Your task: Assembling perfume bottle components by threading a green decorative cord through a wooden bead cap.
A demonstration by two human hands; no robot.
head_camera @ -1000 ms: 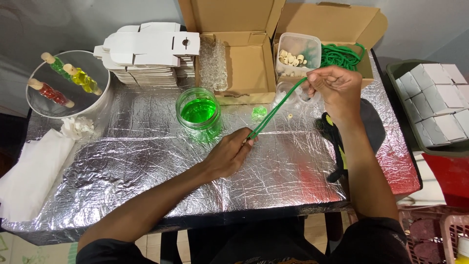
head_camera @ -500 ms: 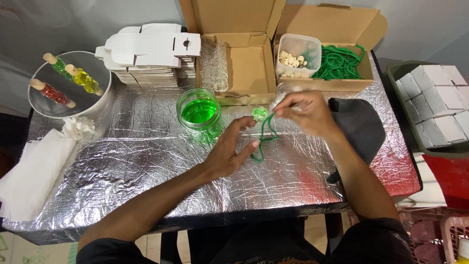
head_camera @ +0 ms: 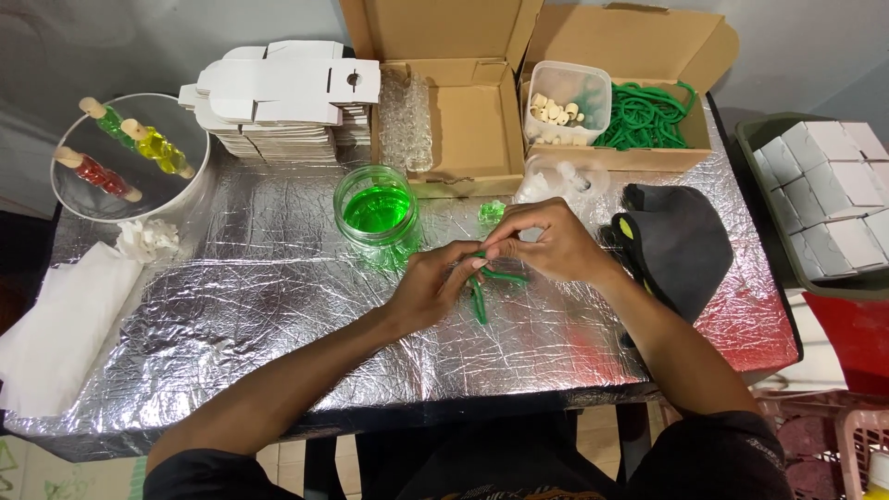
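Green cord (head_camera: 482, 294), mid-bench on the foil, pinched together by the fingers of left hand (head_camera: 433, 289) and right hand (head_camera: 546, 244); green jar (head_camera: 377, 213) just beside, toward the far edge.

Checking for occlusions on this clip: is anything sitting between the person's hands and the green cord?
Nothing visible does. The left hand and the right hand both pinch the green cord directly over the foil; the green jar stands apart behind them.
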